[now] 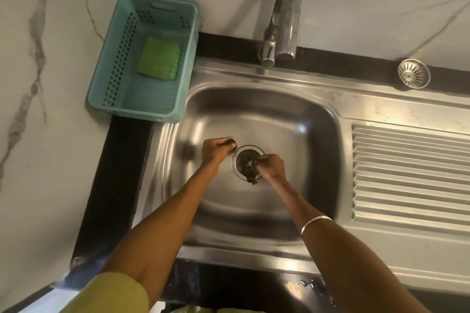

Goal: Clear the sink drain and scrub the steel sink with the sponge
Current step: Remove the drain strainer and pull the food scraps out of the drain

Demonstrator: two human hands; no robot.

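Note:
Both my hands are down in the steel sink (267,109) at the round drain (248,162). Dark green leafy scraps (250,171) fill the drain opening and spill over its near rim. My left hand (218,149) sits just left of the drain, fingers curled round a dark bit of scrap. My right hand (270,165) is at the drain's right edge, its fingertips pinching into the scraps. A green sponge (159,58) lies in the teal plastic basket (106,99) on the counter at the back left.
The steel tap (283,18) arches over the back rim of the sink. A round metal strainer (413,73) lies on the black ledge at the back right. A ribbed draining board (412,175) adjoins the sink on the right. Marble walls close the corner.

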